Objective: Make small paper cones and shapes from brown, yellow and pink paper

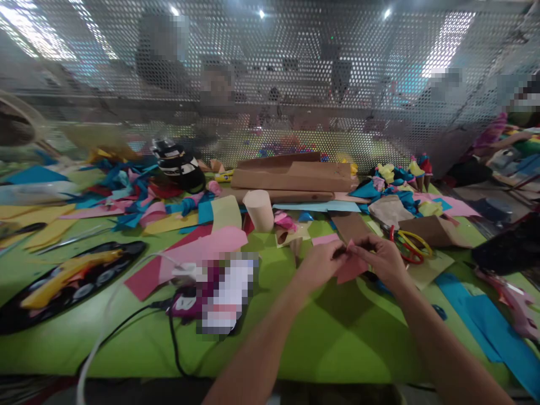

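Observation:
A small piece of pink paper (352, 270) is pinched between both hands above the green table (337, 343). My left hand (323, 260) grips its left side, fingers bent closed. From the other side my right hand (378, 256) holds the paper's upper edge between thumb and fingers. Scissors with red and yellow handles (411, 243) lie just beyond my right hand. Behind my left hand are a cardboard tube (259, 210) standing upright and a scrap of bright pink paper (286, 221).
A phone (230, 292) and a purple power strip (185, 301) with cables lie left of my arms. Further left rests a black tray (84, 281) holding a yellow tool. Blue paper strips (485, 320) and a pink glue gun (514, 298) lie right. Folded brown paper (291, 177) lies before the perforated metal screen (291, 101).

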`<state>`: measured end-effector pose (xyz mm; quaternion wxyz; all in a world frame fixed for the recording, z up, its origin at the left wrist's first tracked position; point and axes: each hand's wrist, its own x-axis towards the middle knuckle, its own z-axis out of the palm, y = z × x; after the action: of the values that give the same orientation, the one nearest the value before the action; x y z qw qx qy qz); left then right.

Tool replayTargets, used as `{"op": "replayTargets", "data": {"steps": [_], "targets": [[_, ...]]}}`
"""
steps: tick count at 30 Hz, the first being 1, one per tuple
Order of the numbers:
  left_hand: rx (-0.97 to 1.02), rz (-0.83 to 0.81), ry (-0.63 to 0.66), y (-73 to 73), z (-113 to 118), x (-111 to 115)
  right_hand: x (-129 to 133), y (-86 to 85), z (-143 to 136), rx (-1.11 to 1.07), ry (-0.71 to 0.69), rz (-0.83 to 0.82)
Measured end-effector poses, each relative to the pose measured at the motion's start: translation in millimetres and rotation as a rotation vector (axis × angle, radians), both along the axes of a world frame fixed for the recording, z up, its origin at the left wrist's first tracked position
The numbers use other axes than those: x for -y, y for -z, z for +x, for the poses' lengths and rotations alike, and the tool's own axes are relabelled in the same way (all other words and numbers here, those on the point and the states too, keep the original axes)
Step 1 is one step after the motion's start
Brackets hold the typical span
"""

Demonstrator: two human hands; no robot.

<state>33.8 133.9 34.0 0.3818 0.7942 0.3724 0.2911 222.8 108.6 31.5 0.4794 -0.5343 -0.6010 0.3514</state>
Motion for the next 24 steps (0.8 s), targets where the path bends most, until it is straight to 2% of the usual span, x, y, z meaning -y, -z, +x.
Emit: {"op": "replayTargets", "data": {"steps": [5,9,17,24], "targets": [[0.177,-0.09,0.007,10.0,1.5,-4.1,-2.5,7.0,2.6,-0.071,-0.001,-0.006],[0.2,-0.118,0.013,10.2,1.0,-4.6,-2.6,8.7,2.5,-0.073,-0.005,-0.001],[0.151,-0.112,-0.002,9.8,0.8,-3.7,3.1,-2.6,-4.2,-0.014,-0.033,-0.011],[0.142,-0.114,0.003,7.0,2.2,-2.0,0.2,6.1,-0.1,-0.081,0.019,-0.017]]}}
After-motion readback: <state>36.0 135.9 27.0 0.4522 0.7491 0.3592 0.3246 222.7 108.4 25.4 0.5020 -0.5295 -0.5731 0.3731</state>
